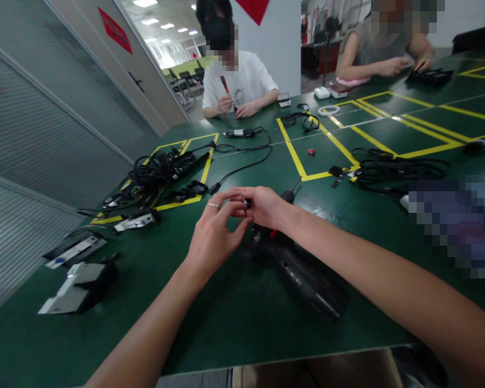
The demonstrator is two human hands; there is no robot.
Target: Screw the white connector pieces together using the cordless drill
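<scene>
A small black part (247,203) sits between the fingertips of both hands, its exact kind too small to make out. My left hand (220,229), with a ring on one finger, curls its fingers and thumb around the part from the left. From the other side my right hand (264,203) closes on the same part, its fingers partly hidden. Beneath my right wrist a black cordless drill (311,283) lies on its side on the green table (210,328). Its bit (297,184) points away from me, and my right forearm covers some of its body.
Tangled black cables (161,167) lie at left, with a white-and-black bracket (76,288) nearer me. A pen-shaped electric screwdriver (240,133), a cable coil (400,167) and a tiny red item (311,152) lie farther off. A person (242,81) opposite holds a red screwdriver (224,86).
</scene>
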